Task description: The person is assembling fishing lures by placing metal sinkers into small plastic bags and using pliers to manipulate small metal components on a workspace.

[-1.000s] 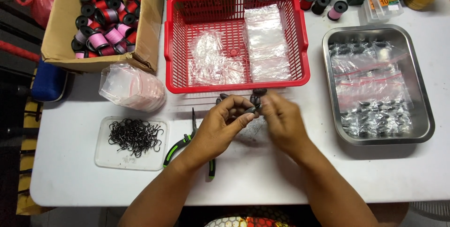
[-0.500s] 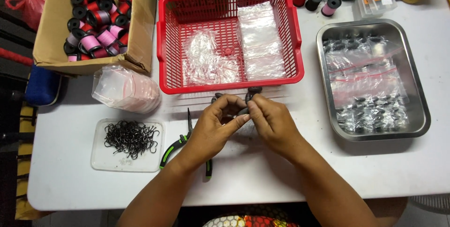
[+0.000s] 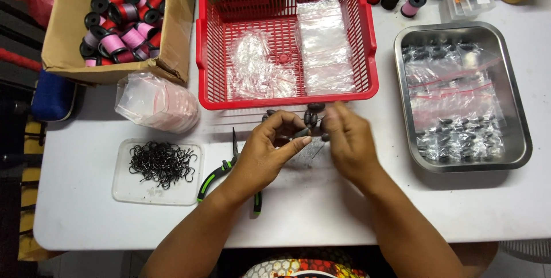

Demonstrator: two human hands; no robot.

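Here the left hand (image 3: 267, 152) pinches a small dark oval weight (image 3: 301, 133) at its fingertips, just before the red basket (image 3: 367, 37). The right hand (image 3: 347, 143) hovers beside, fingers blurred, grip cannot be told. More weights (image 3: 313, 116) lie on the desk (image 3: 321, 209). Likely dense, hard, smooth; best pinched across the middle. Pliers (image 3: 227, 169) lie under the left wrist.

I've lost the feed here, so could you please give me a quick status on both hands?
Left hand pinching a small dark sinker. Right hand blurred beside it, grip unclear. Loose sinkers lie before the red basket. Pliers under left wrist.
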